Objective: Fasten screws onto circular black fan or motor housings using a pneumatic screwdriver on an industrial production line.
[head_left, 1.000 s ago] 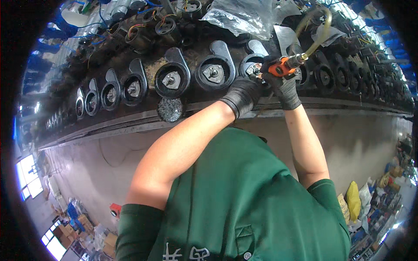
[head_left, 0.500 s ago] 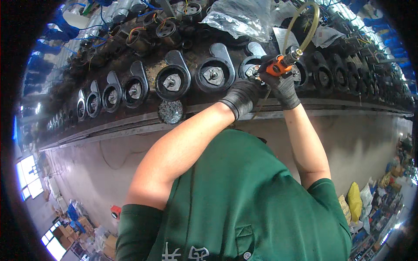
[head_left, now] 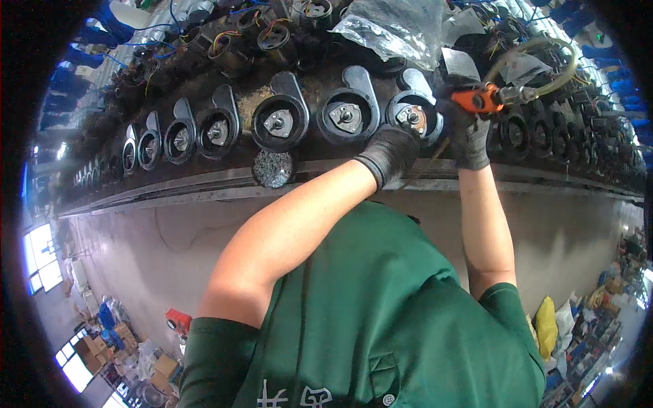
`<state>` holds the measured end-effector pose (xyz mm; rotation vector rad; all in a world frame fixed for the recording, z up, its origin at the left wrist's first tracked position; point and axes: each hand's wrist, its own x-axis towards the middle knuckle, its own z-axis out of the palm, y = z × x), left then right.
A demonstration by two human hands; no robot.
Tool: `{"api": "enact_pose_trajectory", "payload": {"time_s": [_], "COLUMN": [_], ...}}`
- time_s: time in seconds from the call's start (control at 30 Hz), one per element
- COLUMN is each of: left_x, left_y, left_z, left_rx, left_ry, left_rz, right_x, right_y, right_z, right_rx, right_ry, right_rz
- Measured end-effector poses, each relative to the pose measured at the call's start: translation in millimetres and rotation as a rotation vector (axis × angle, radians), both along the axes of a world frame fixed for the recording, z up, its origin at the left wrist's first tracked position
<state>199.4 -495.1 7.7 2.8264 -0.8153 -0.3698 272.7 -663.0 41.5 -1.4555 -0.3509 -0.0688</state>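
Note:
My right hand point(head_left: 471, 139), in a dark knit glove, is wrapped round an orange air screwdriver point(head_left: 478, 100) with a clear hose fitting. It is held just right of a round black blower housing point(head_left: 438, 124). My left hand point(head_left: 394, 153), also gloved, leans over that housing's near edge. Its fingers are bunched at the metal plate point(head_left: 408, 112) inside; whatever they pinch is hidden. To the left stands another housing point(head_left: 373, 122) with a silver plate and shaft in its middle. A round dish of small screws point(head_left: 272, 168) sits at the bench edge.
More housings run in a row to both sides, such as one at the left point(head_left: 257, 124). Behind them lie motor bodies with coloured wires point(head_left: 275, 39), a clear plastic bag point(head_left: 391, 30) and paper sheets point(head_left: 460, 64). The yellowish hose point(head_left: 568, 71) arcs at the upper right.
The screwdriver has moved right, off the housing, and now lies more level, its hose swinging right. My left hand stays at the same housing, whose plate shows more clearly.

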Motion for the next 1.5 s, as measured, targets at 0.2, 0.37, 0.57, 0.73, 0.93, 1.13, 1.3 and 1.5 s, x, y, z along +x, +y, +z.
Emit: {"api": "enact_pose_trajectory", "payload": {"time_s": [0.2, 0.37, 0.57, 0.73, 0.93, 1.13, 1.3, 1.5], "left_x": [6, -1, 3, 1, -1, 3, -2, 1], "left_y": [-11, 2, -1, 2, 2, 4, 1, 4], "left_z": [-55, -12, -42, 9, 10, 11, 18, 33], "left_rx": [-0.734, -0.228, -0.259, -0.029, -0.019, 0.108, 0.004, 0.117], "left_ry": [0.089, 0.09, -0.024, 0.037, 0.001, 0.107, 0.035, 0.141], "left_rz": [0.361, 0.251, 0.232, 0.065, 0.103, 0.026, 0.126, 0.042], "right_x": [40, 30, 35, 43, 39, 46, 52, 45], "right_y": [-3, 9, 15, 0, 12, 28, 8, -3], "right_z": [-37, -29, -30, -35, 1, -18, -43, -58], "right_rx": [0.196, -0.121, 0.183, 0.012, -0.057, 0.081, -0.294, -0.265], "right_ry": [0.095, 0.096, 0.116, 0.038, 0.144, 0.176, 0.037, 0.007], "right_rz": [-0.049, -0.168, -0.056, 0.256, 0.457, 0.008, -0.18, -0.259]}}
